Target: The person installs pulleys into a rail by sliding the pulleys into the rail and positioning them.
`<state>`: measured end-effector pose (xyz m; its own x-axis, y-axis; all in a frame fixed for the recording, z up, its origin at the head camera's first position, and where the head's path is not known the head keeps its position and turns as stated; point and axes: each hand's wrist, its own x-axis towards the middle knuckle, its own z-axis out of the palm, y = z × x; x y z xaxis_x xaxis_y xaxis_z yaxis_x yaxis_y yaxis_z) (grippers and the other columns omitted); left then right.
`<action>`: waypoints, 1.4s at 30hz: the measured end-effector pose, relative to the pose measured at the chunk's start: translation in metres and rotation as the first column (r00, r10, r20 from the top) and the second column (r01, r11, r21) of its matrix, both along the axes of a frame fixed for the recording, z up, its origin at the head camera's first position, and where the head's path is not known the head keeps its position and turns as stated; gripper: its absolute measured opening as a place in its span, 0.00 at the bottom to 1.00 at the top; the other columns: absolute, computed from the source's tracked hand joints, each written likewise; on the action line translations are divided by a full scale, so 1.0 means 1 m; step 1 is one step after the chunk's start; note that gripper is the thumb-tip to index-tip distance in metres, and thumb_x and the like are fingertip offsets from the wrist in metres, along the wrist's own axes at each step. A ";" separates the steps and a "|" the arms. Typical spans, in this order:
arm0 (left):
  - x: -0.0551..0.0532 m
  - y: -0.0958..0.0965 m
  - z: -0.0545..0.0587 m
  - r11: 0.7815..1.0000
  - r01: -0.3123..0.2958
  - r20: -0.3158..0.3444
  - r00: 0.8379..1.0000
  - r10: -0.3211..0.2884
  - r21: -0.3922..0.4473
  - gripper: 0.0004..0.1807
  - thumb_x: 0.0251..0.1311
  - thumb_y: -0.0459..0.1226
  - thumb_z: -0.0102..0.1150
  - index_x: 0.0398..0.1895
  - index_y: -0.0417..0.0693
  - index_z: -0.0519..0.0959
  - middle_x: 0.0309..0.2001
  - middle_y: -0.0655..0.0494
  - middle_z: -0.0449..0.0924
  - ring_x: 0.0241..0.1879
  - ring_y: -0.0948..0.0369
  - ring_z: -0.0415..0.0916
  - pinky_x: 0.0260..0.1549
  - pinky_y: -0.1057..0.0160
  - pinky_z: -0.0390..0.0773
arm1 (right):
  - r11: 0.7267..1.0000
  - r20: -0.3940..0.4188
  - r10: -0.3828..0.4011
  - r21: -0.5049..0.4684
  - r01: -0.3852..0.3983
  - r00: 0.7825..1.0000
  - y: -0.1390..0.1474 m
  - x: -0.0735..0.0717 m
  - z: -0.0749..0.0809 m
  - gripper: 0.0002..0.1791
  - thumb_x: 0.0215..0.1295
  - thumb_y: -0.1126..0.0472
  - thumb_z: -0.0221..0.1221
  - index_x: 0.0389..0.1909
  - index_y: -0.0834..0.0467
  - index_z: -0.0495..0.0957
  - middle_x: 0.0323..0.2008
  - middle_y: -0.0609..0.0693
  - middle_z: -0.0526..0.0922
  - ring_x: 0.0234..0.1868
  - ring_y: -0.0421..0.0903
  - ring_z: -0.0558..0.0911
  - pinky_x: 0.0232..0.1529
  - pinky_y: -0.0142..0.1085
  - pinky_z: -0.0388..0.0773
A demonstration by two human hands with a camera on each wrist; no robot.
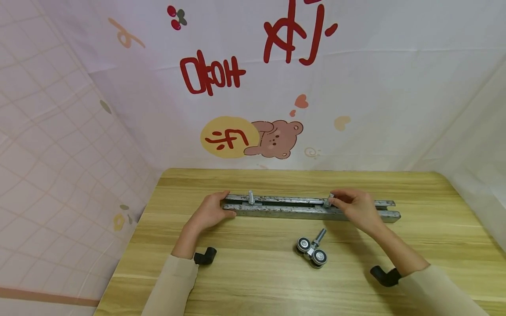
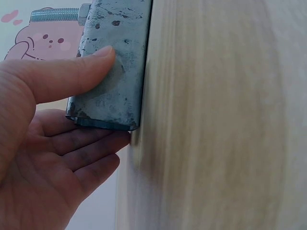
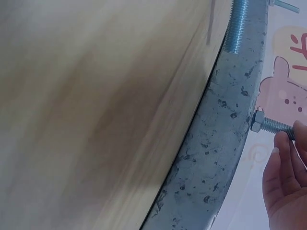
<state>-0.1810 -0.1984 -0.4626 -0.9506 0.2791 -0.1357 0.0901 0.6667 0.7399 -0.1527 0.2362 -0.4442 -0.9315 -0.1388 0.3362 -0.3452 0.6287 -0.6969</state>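
A slotted metal rail (image 1: 284, 212), grey with rust specks, lies left to right on the table, slot upward. My left hand (image 1: 210, 212) grips its left end; in the left wrist view the thumb lies on the near face of the rail (image 2: 112, 62), the other fingers at the end and behind. Two threaded bolts stand up from the slot. The left bolt (image 1: 251, 196) is untouched. My right hand (image 1: 357, 211) pinches the right bolt (image 3: 274, 126) by its upper thread, above the nut. Inside the rail, what carries the bolts is mostly hidden.
A roller trolley (image 1: 311, 252) with black-rimmed wheels and a threaded bolt lies on the wooden table (image 1: 245, 281) in front of the rail. Black angled pieces (image 1: 205, 256) sit by both wrists. A printed white curtain (image 1: 356, 79) hangs behind the table.
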 end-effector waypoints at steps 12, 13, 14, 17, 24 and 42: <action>0.001 0.000 0.001 1.000 -0.001 -0.010 1.000 0.001 0.003 0.46 0.62 0.37 0.76 0.78 0.33 0.63 0.76 0.36 0.65 0.77 0.41 0.60 0.71 0.40 0.67 | 0.999 0.012 0.020 -0.030 -0.019 1.000 -0.007 -0.003 -0.002 0.10 0.66 0.69 0.70 0.47 0.65 0.89 0.39 0.57 0.91 0.34 0.39 0.87 0.32 0.26 0.82; 0.001 0.000 0.001 1.000 -0.001 -0.009 1.000 0.001 0.006 0.46 0.62 0.37 0.76 0.78 0.33 0.63 0.76 0.36 0.65 0.77 0.41 0.59 0.71 0.40 0.67 | 0.999 0.012 0.020 -0.030 -0.019 1.000 -0.008 -0.003 -0.002 0.10 0.66 0.69 0.70 0.47 0.65 0.89 0.39 0.57 0.91 0.34 0.39 0.87 0.32 0.26 0.82; 0.001 0.000 0.001 1.000 -0.001 -0.009 1.000 0.001 0.007 0.46 0.62 0.37 0.76 0.78 0.33 0.63 0.76 0.36 0.65 0.77 0.41 0.59 0.71 0.40 0.67 | 0.999 0.013 0.021 -0.030 -0.021 1.000 -0.009 -0.003 -0.002 0.10 0.66 0.69 0.70 0.47 0.65 0.89 0.39 0.57 0.91 0.34 0.40 0.88 0.32 0.27 0.83; 0.000 0.000 0.000 1.000 -0.001 -0.009 1.000 0.001 0.009 0.46 0.62 0.38 0.76 0.79 0.32 0.63 0.76 0.36 0.65 0.77 0.41 0.59 0.71 0.40 0.67 | 0.999 0.023 0.023 -0.032 -0.022 0.999 -0.011 -0.004 -0.001 0.10 0.67 0.68 0.70 0.47 0.65 0.89 0.39 0.57 0.90 0.34 0.41 0.88 0.32 0.28 0.83; 0.000 -0.001 0.000 1.000 -0.002 -0.008 1.000 0.002 0.004 0.46 0.62 0.38 0.76 0.79 0.32 0.63 0.76 0.36 0.64 0.77 0.41 0.59 0.71 0.40 0.67 | 0.999 0.027 0.029 -0.036 -0.028 0.999 -0.016 -0.005 -0.002 0.09 0.67 0.69 0.70 0.47 0.66 0.89 0.39 0.57 0.91 0.34 0.43 0.88 0.31 0.28 0.83; 0.001 0.000 0.001 1.000 -0.003 -0.008 1.000 0.003 -0.007 0.46 0.62 0.37 0.76 0.79 0.32 0.63 0.76 0.36 0.65 0.77 0.41 0.60 0.71 0.41 0.67 | 0.999 0.045 0.050 -0.023 -0.049 0.998 -0.028 -0.008 -0.003 0.12 0.68 0.67 0.69 0.50 0.66 0.88 0.40 0.56 0.91 0.36 0.49 0.88 0.32 0.31 0.83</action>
<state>-0.1803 -0.1986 -0.4615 -0.9526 0.2751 -0.1296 0.0942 0.6721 0.7344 -0.1606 0.2085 -0.4476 -0.9380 -0.1778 0.2974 -0.3431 0.5963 -0.7257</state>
